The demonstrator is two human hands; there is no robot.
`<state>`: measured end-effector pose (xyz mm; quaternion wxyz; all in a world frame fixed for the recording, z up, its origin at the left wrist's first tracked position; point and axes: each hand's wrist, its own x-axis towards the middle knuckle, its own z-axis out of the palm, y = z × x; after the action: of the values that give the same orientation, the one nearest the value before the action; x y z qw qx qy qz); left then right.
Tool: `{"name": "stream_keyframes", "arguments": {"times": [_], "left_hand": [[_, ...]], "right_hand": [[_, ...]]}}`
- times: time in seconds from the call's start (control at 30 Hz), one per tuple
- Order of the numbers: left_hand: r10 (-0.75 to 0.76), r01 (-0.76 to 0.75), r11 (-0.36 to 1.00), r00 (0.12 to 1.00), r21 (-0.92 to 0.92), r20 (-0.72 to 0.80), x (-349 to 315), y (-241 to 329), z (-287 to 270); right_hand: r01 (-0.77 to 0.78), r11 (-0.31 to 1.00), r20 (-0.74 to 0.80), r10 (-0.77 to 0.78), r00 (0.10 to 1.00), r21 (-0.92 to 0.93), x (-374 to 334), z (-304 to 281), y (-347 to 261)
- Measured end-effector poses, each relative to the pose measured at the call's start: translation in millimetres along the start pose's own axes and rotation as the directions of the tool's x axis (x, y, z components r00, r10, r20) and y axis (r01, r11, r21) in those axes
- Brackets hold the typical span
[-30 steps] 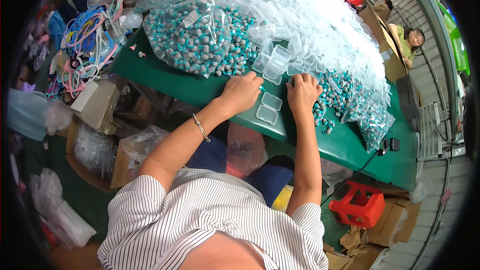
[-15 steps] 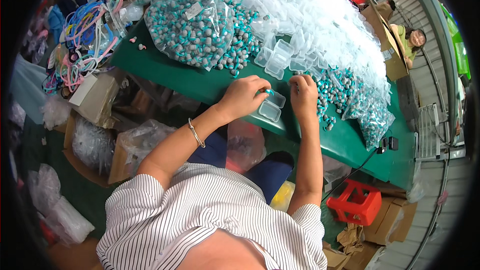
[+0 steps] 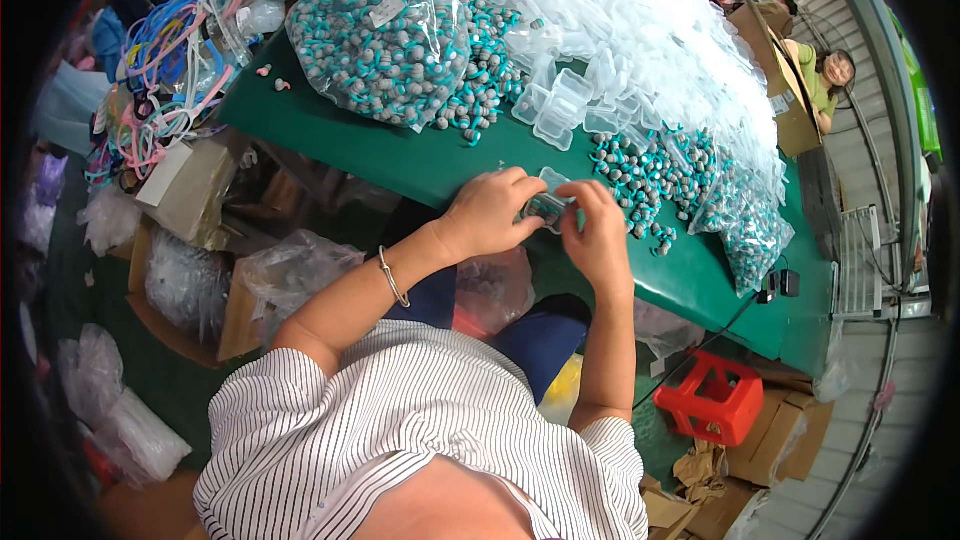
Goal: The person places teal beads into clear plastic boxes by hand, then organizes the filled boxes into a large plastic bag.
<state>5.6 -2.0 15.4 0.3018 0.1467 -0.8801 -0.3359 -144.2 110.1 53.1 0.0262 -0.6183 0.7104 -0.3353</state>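
Over the table's near edge, my left hand [image 3: 488, 208] and my right hand [image 3: 597, 232] meet around a small clear plastic case [image 3: 552, 178]. Its lid part sticks up beyond my fingers. Grey bits show inside it, partly covered by my fingertips. The left thumb and fingers grip the case from the left; the right thumb and fingers close on its right side, hiding whatever else they may pinch. Just right of my right hand lies a loose heap of small grey-and-teal plug-like pieces [image 3: 640, 175].
A big clear bag of the same pieces [image 3: 375, 60] and a large pile of empty clear cases [image 3: 640, 20] cover the green table [image 3: 330, 145]. A smaller bag [image 3: 745, 235] lies right, coloured straps [image 3: 165, 90] left. A red stool [image 3: 710, 400] stands below; a person [image 3: 825, 80] is far right.
My right hand has come left from the loose heap to the case. The case, which lay unfolded by my left hand, is now between both hands with grey bits in it.
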Motion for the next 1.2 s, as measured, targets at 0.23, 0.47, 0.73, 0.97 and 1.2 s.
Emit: {"name": "stream_keyframes", "arguments": {"times": [0.23, 0.47, 0.73, 0.97, 1.2], "left_hand": [[0.006, -0.018, 0.995, 0.992, 0.097, 0.126, -0.5, -2.3, -1.6], [0.017, -0.025, 0.994, 0.997, 0.11, 0.078, -0.9, 1.8, -3.4], [0.123, -0.124, 0.991, 0.992, 0.045, 0.033, -2.7, -8.9, 4.9], [0.079, -0.089, 0.995, 0.977, -0.04, -0.196, -13.6, -8.1, -1.6], [0.253, -0.259, 0.96, 0.965, 0.108, 0.066, -53.5, 18.3, 25.5]], "right_hand": [[-0.051, 0.985, -0.114, 0.032, 0.993, -0.165, -2.0, 11.0, 29.3], [0.039, 0.985, -0.031, -0.034, 0.999, 0.169, -18.2, -1.5, 15.1], [-0.061, 0.977, 0.001, 0.062, 0.998, 0.204, -28.3, 13.0, 7.5], [-0.08, 0.837, 0.159, -0.008, 0.987, 0.542, 10.0, 14.1, 23.3], [-0.084, 0.929, -0.332, -0.043, 0.942, -0.361, 81.8, 43.4, 43.6]]}}
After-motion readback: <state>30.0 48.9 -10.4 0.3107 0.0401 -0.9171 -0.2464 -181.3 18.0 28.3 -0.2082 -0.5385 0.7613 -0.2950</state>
